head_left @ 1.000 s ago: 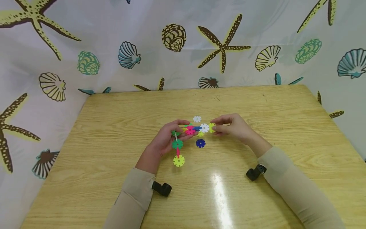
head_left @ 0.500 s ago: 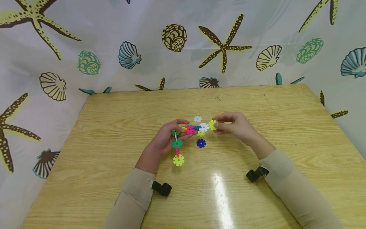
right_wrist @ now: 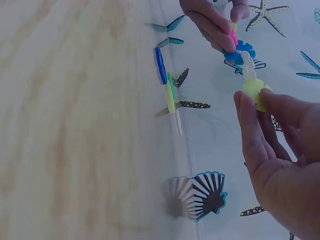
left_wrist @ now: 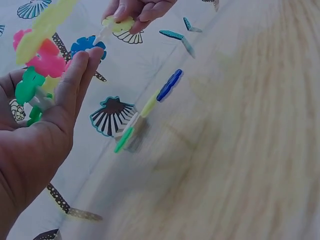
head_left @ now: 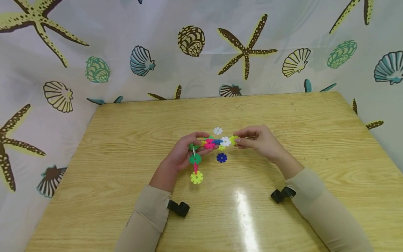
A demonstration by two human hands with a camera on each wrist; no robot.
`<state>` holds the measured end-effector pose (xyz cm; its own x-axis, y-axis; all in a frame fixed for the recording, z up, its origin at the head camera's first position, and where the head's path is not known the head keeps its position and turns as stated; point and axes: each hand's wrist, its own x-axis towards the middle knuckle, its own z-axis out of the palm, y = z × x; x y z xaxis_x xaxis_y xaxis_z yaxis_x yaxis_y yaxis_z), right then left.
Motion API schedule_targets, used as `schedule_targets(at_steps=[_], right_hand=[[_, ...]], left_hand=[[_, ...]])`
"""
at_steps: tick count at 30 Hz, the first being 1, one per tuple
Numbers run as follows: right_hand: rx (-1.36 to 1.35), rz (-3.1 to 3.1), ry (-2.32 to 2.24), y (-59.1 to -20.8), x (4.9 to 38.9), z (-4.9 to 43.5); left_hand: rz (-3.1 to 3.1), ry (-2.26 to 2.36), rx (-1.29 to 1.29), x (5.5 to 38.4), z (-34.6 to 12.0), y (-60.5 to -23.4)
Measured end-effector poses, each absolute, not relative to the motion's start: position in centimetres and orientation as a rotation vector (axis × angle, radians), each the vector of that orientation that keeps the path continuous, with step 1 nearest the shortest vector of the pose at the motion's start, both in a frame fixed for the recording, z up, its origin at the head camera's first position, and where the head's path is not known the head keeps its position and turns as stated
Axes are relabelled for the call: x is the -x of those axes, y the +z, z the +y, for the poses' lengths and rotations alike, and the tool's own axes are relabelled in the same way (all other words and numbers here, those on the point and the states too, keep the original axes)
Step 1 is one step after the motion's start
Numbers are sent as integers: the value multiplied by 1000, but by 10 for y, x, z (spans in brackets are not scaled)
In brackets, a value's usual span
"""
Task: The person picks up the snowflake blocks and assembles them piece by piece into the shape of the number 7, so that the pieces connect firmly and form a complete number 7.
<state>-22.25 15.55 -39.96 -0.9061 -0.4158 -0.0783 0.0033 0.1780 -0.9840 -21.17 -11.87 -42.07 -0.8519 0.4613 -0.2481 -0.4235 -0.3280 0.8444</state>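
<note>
My left hand [head_left: 182,150] holds a chain of interlocking notched plastic discs, its fingers stretched under a pink disc [head_left: 209,143]. From that hand hangs one end of the chain, with a green disc [head_left: 195,159] above a yellow disc [head_left: 196,177]. To the right the chain runs through a blue disc [right_wrist: 240,51] to a white disc [head_left: 225,141]. Between thumb and fingers, my right hand [head_left: 264,143] pinches another yellow disc [right_wrist: 255,92], its edge right at the white one. My left palm and fingers hide part of the chain.
Loose discs lie on the wooden table [head_left: 126,140] beneath the chain: a white disc [head_left: 218,131], a dark blue disc [head_left: 221,158], a yellow disc [head_left: 221,148] and a green disc [left_wrist: 123,140]. A shell-and-starfish-patterned cloth [head_left: 170,70] hangs behind the table and at both sides.
Half a second ago the pinched yellow disc stood slightly higher; my right hand has lowered it slightly at the white disc. The left hand and its chain have barely shifted.
</note>
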Motion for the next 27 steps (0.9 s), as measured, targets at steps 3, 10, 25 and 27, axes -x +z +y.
schedule_targets(at_steps=[3, 10, 25, 27], right_hand=[[405, 2201, -1773, -399, 218, 153], [468, 2293, -1774, -401, 215, 148], [433, 2209, -1888, -401, 221, 155], [442, 2174, -1899, -401, 224, 159]], left_hand=[[1416, 2193, -77, 210, -116, -420], [1484, 2185, -142, 205, -115, -418], [1407, 2139, -286, 204, -113, -421], [1394, 2099, -321, 204, -113, -419]])
